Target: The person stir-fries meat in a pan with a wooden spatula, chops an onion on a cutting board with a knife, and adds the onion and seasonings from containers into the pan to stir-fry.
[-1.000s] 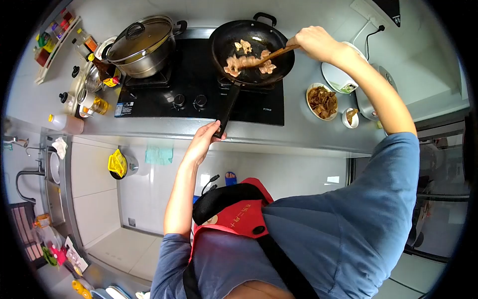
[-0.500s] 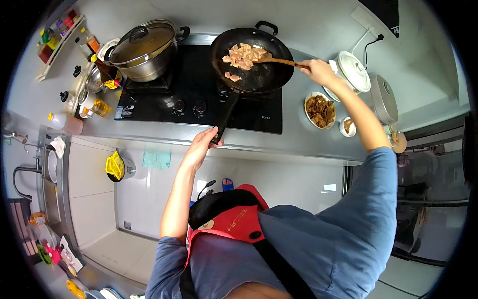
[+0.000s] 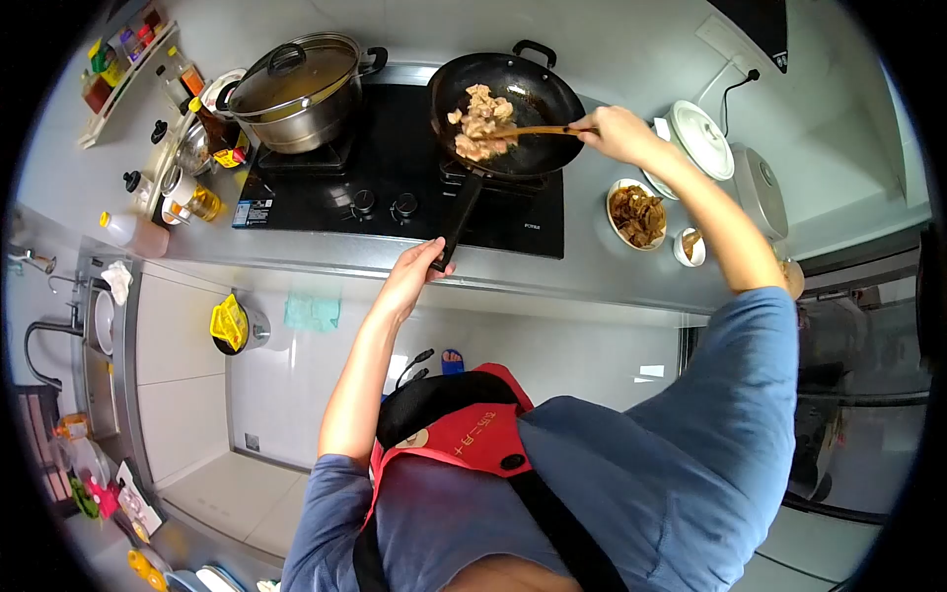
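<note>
A black wok [image 3: 546, 104] sits on the right burner of the black gas stove [image 3: 316, 202]. Pieces of pale pinkish meat [image 3: 480, 118] lie in its left half. My left hand [image 3: 419, 268] is closed round the end of the wok's long black handle [image 3: 459, 222]. From the right, my right hand [image 3: 617, 134] grips a wooden spatula [image 3: 543, 130], whose far end is down among the meat and partly hidden by it. A plate of brown sliced food [image 3: 636, 214] and a small white bowl [image 3: 690, 248] with something brown in it stand below my right forearm.
A lidded steel pot [image 3: 296, 109] occupies the left burner. Bottles, including an oil bottle [image 3: 202, 202], crowd the counter's left end. A white lidded dish [image 3: 702, 141] and a rice cooker [image 3: 758, 192] stand at right. A bin [image 3: 252, 328] is on the floor.
The spatula has swept down and left in the wok, pulling the meat together toward the near left side. The wok has shifted slightly right in view; both hands keep their grips.
</note>
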Available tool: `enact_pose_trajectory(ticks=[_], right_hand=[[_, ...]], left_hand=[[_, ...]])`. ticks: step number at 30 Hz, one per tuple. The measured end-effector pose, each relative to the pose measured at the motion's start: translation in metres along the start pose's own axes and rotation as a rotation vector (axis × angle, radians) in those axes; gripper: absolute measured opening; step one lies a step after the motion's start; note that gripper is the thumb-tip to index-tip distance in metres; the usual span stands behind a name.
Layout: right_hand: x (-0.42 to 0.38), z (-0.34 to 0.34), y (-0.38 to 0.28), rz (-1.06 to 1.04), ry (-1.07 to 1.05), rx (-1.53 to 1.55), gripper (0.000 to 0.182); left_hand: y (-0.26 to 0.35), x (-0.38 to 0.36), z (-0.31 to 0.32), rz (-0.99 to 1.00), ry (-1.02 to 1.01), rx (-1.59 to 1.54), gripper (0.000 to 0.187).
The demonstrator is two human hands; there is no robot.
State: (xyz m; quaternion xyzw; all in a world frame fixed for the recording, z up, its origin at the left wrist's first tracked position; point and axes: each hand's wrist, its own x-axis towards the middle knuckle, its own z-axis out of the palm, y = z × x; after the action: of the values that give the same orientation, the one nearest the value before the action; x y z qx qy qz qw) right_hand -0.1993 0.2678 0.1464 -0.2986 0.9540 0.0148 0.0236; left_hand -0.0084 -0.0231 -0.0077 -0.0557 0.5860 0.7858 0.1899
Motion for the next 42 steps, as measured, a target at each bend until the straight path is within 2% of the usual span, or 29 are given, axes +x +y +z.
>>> enact_pose_trajectory(ticks=[4, 5, 6, 9, 10, 11, 14, 16, 19, 22, 29, 32, 36, 39, 42], right_hand=[[-0.026, -0.063, -0.009, -0.038, -0.118, 0.017, 0.023], [-0.031, -0.079, -0.016, 0.026, -0.203, 0.038, 0.023], [-0.034, -0.087, -0.019, 0.091, -0.289, 0.060, 0.023], [-0.018, -0.080, -0.018, 0.053, -0.319, 0.018, 0.024], [-0.006, -0.056, -0.003, -0.019, -0.206, 0.008, 0.023], [0.005, -0.042, 0.004, -0.018, -0.205, 0.007, 0.023], [0.039, -0.022, 0.015, 0.034, -0.103, -0.026, 0.021], [0.052, -0.015, 0.022, 0.137, 0.063, 0.067, 0.021], [0.068, 0.013, 0.017, 0.203, 0.048, 0.068, 0.022], [0.049, 0.035, 0.005, 0.110, 0.089, 0.049, 0.024], [-0.024, -0.067, -0.001, 0.030, -0.177, 0.016, 0.021], [-0.031, -0.069, -0.003, 0.034, -0.211, -0.025, 0.020], [0.002, -0.014, 0.008, 0.118, -0.053, -0.149, 0.020], [0.007, -0.012, 0.021, 0.226, 0.025, -0.125, 0.022], [-0.006, -0.030, 0.035, 0.185, 0.016, -0.182, 0.022]], left_hand=[[0.000, 0.001, -0.001, 0.006, -0.008, -0.002, 0.030], [-0.001, 0.001, -0.001, 0.012, -0.029, 0.009, 0.032], [-0.001, 0.001, -0.001, 0.011, -0.031, 0.009, 0.032], [-0.001, 0.001, 0.000, 0.015, -0.016, 0.003, 0.032], [-0.001, 0.002, 0.000, 0.013, -0.017, 0.011, 0.032], [-0.001, 0.002, 0.000, 0.010, -0.015, 0.020, 0.032], [-0.004, 0.003, -0.003, -0.009, -0.006, -0.009, 0.032], [-0.003, 0.003, -0.004, 0.003, -0.012, -0.020, 0.030], [0.000, 0.000, -0.001, 0.004, -0.003, -0.034, 0.029], [-0.001, 0.001, -0.003, -0.009, -0.003, -0.024, 0.029], [-0.004, 0.003, -0.004, -0.001, -0.004, -0.002, 0.032], [-0.002, 0.002, -0.002, 0.000, 0.006, 0.016, 0.033], [-0.007, 0.005, -0.003, 0.014, -0.010, 0.025, 0.033], [-0.004, 0.005, -0.006, 0.015, 0.003, 0.003, 0.033], [-0.007, 0.003, -0.008, 0.018, 0.038, -0.078, 0.030]])
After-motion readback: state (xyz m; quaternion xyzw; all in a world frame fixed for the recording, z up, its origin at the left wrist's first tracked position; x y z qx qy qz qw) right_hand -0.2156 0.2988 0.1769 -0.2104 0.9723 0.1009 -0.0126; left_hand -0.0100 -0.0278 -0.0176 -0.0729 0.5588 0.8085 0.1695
